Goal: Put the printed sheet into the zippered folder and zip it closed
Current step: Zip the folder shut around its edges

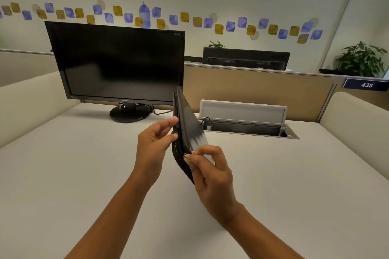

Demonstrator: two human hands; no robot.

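I hold the black zippered folder upright on its edge above the middle of the white desk. My left hand steadies its left side, thumb and fingertips against the zipper edge. My right hand pinches the small metal zipper pull low on the near edge. The folder's right face shades from black to white near my fingers. The printed sheet is not visible; whether it lies inside the folder cannot be told.
A black monitor on a round stand sits at the back left. An open cable hatch with its lid raised is set into the desk behind the folder. Cream partitions flank the desk on both sides.
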